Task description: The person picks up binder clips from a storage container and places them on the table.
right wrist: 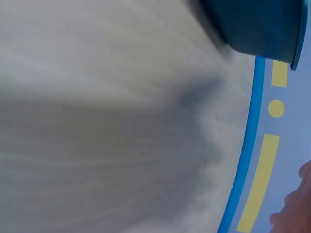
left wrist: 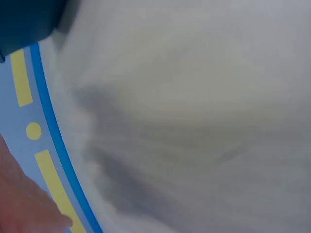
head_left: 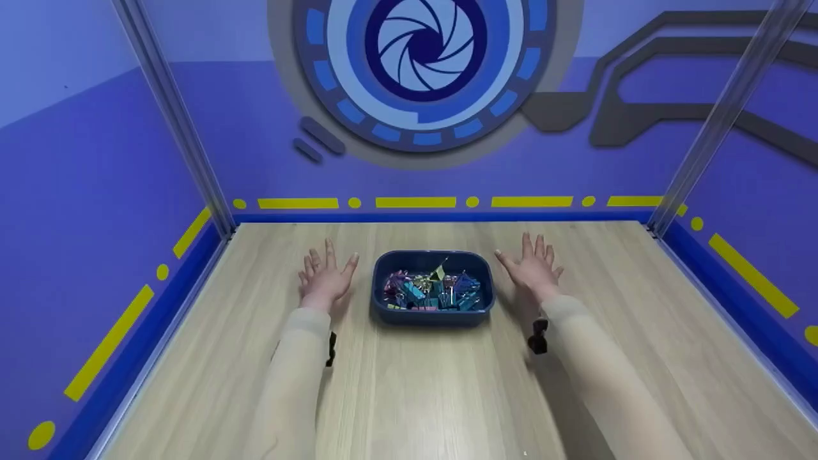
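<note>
A dark blue rectangular bin (head_left: 433, 317) stands mid-table, holding a heap of colourful binder clips (head_left: 438, 295), among them teal, purple, pink and yellow-green ones. To its left my left hand (head_left: 324, 278) is held with fingers spread and nothing in it. On the other side, my right hand (head_left: 534, 268) has its fingers spread too, apart from the bin and holding nothing. Part of the bin's outer wall shows in the left wrist view (left wrist: 26, 22) and in the right wrist view (right wrist: 265, 24). Only a bit of each hand appears in its own wrist view.
The wooden table (head_left: 409, 390) lies under both forearms. A blue back wall (head_left: 409, 182) with yellow markings closes the far side, and side panels flank the table. Metal posts (head_left: 185, 134) rise at the back corners. A dark wrist device (head_left: 538, 337) sits at the right cuff.
</note>
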### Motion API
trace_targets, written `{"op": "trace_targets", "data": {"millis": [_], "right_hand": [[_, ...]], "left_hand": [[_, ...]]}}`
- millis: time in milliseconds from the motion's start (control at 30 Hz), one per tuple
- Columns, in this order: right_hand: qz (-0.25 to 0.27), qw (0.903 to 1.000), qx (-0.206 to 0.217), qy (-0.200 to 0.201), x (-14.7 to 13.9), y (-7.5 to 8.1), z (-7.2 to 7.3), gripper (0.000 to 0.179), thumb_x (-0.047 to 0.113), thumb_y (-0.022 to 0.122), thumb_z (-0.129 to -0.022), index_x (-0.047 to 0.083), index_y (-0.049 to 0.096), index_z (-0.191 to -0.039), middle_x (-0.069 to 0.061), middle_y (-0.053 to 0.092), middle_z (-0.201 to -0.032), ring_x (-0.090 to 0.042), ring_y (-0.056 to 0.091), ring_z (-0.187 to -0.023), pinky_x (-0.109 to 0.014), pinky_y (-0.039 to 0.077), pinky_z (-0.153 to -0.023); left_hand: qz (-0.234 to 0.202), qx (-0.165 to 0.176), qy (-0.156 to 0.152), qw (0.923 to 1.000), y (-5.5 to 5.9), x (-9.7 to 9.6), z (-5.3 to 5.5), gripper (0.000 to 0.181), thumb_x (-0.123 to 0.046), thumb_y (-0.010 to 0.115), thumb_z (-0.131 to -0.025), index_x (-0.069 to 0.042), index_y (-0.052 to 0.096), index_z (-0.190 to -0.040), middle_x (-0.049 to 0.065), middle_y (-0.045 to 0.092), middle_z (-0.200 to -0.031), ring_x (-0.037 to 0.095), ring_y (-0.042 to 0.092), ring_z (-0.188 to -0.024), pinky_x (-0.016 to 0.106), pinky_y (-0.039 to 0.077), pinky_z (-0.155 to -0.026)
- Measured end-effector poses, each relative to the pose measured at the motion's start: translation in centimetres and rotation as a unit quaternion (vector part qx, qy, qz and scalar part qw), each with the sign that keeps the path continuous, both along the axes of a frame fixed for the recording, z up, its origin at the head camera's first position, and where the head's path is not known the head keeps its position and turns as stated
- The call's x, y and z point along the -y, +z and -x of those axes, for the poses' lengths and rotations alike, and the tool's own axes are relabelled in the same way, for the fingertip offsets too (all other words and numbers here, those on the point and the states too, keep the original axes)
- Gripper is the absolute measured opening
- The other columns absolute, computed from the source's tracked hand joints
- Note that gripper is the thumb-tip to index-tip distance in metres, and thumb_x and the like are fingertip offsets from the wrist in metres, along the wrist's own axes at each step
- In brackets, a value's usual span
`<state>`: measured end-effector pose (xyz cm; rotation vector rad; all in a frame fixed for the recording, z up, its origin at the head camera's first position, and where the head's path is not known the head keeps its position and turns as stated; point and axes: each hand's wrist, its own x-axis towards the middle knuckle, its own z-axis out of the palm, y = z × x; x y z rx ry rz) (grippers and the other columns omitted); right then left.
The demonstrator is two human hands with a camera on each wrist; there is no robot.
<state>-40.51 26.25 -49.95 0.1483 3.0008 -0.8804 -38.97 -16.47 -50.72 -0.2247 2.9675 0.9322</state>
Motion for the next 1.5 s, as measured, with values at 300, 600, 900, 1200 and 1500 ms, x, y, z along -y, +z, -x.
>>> {"op": "trace_targets", "data": {"millis": [300,600,900,1200,1500], "right_hand": [[0.251,0.9672,0.039,-0.006,2.5,-0.4,-1.6,0.079,0.050,0.035,-0.108,0.001,0.006,-0.163,-0.024,0.009,-0.170,-0.040,0.008,-0.159,-0.052,0.012,-0.128],[0.421,0.9065,0.026,-0.021,5.6,-2.3,-3.9,0.057,0.015,0.045,-0.108,-0.008,0.026,-0.157,-0.028,0.031,-0.163,-0.038,0.033,-0.151,-0.047,0.027,-0.124],[0.407,0.9133,0.001,-0.020,6.3,-3.1,-4.6,0.046,0.004,0.043,-0.106,-0.012,0.038,-0.149,-0.032,0.044,-0.152,-0.035,0.049,-0.134,-0.045,0.038,-0.116],[0.433,0.9015,0.007,-0.014,5.8,-3.1,-6.3,0.040,0.006,0.044,-0.106,-0.012,0.044,-0.142,-0.029,0.048,-0.146,-0.031,0.051,-0.128,-0.033,0.044,-0.105],[0.444,0.8958,0.014,-0.016,5.1,-2.8,-8.5,0.036,0.002,0.044,-0.104,-0.013,0.045,-0.137,-0.028,0.049,-0.139,-0.028,0.052,-0.121,-0.024,0.047,-0.093]], "left_hand": [[-0.294,0.000,-0.025,0.9554,-1.4,-2.6,-0.7,0.083,-0.053,0.040,-0.106,0.003,0.012,-0.161,0.025,0.016,-0.168,0.039,0.014,-0.158,0.048,0.013,-0.128],[-0.398,-0.018,-0.026,0.9167,-2.8,-5.2,-2.1,0.059,-0.018,0.051,-0.106,0.006,0.031,-0.156,0.024,0.030,-0.164,0.037,0.025,-0.155,0.046,0.022,-0.126],[-0.395,-0.066,-0.038,0.9154,-3.4,-6.8,-2.6,0.056,0.002,0.046,-0.098,0.007,0.038,-0.152,0.026,0.040,-0.158,0.039,0.032,-0.152,0.047,0.023,-0.125],[-0.405,-0.073,-0.011,0.9113,-3.7,-7.1,-4.5,0.053,0.002,0.044,-0.096,0.006,0.044,-0.149,0.026,0.047,-0.153,0.039,0.040,-0.148,0.048,0.028,-0.123],[-0.414,-0.066,-0.019,0.9077,-3.5,-7.3,-7.0,0.053,0.003,0.046,-0.095,0.009,0.045,-0.148,0.026,0.049,-0.152,0.038,0.041,-0.147,0.049,0.029,-0.123]]}}
